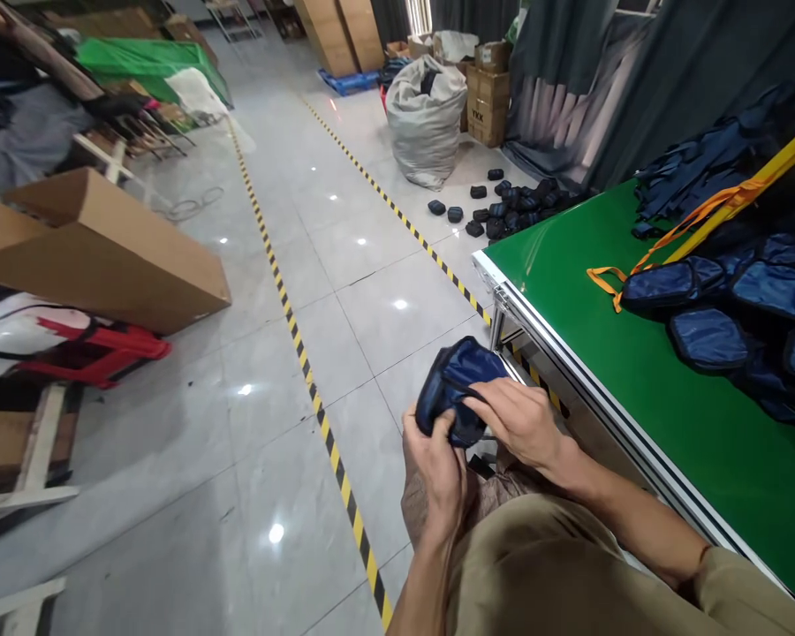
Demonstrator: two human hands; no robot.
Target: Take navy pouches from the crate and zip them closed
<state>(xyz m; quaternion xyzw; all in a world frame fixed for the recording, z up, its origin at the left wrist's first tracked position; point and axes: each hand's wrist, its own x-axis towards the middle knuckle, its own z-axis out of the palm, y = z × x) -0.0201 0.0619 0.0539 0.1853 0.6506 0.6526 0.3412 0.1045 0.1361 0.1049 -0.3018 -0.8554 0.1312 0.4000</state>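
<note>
A small dark blue pouch [467,360] with black edging is held above my lap, beside the green table. My left hand [437,450] grips its lower left side, the thumb pressed onto the fabric. With bent fingers, my right hand [520,420] pinches the pouch's edge from the right. Its fingertips are partly hidden against the cloth. Several similar blue pouches [708,338] lie in a heap on the table to my right.
The green table [570,291] has a metal-edged frame close on my right. Small dark pouches [513,208] are scattered on the floor before a big grey sack [427,119]. An open cardboard box [106,247] stands left, beyond the yellow-black floor tape [291,327].
</note>
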